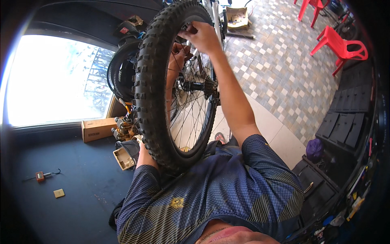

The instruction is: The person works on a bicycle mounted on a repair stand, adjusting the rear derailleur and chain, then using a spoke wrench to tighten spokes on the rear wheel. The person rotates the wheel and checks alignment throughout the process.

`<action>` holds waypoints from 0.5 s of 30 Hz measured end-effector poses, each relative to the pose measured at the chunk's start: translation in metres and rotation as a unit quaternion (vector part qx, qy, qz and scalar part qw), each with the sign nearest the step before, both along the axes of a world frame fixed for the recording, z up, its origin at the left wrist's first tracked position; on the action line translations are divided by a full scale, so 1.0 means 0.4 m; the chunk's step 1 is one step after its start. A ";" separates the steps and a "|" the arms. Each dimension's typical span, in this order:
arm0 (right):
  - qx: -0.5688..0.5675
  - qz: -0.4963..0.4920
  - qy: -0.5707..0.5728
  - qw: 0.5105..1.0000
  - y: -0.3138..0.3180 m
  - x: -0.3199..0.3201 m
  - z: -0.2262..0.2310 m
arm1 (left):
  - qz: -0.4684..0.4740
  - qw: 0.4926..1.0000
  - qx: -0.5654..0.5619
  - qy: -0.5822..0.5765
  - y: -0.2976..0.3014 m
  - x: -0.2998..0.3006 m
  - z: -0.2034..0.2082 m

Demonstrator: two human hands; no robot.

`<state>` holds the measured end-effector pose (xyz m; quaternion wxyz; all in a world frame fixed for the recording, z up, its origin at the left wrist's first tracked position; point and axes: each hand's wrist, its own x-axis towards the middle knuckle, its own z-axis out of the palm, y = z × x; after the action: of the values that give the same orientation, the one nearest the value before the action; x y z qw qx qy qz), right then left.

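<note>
A bicycle wheel with a knobbly black tyre (pixel 147 83) stands upright close in front of me. Thin spokes run from its rim to the hub (pixel 195 86), which carries a sprocket cassette (pixel 209 88) on the right side. My right hand (pixel 203 37) reaches over from the right, its fingers pinched at the upper inner rim; whatever they grip is too small to make out. Behind the spokes, my left hand (pixel 177 59) comes up from the tyre's left side, fingers curled together just below the right hand. The tyre hides most of my left forearm.
A cardboard box (pixel 96 129) and a small bin (pixel 126 151) stand left of the wheel. A gauge-like tool (pixel 40 175) hangs on the blue surface. Red plastic chairs (pixel 341 48), a shallow box (pixel 237 18) and dark drawers (pixel 345 126) lie to the right.
</note>
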<state>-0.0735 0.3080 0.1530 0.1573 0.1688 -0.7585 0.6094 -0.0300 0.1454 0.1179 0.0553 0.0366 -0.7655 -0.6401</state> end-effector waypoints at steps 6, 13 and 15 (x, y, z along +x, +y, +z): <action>-0.103 0.247 0.002 0.963 0.004 -0.056 -0.035 | 0.008 0.998 -0.059 -0.006 -0.051 0.039 0.023; -0.179 0.368 -0.205 0.889 0.043 -0.101 -0.085 | -0.033 0.999 -0.029 -0.015 -0.032 0.120 0.024; -0.210 0.375 -0.201 0.880 0.021 -0.098 -0.096 | -0.026 0.999 -0.021 -0.018 -0.052 0.162 0.026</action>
<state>-0.1128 0.3164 0.1148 -0.2073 0.2771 -0.5077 0.7890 0.0348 0.1245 0.1285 0.0256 0.0274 -0.7804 -0.6242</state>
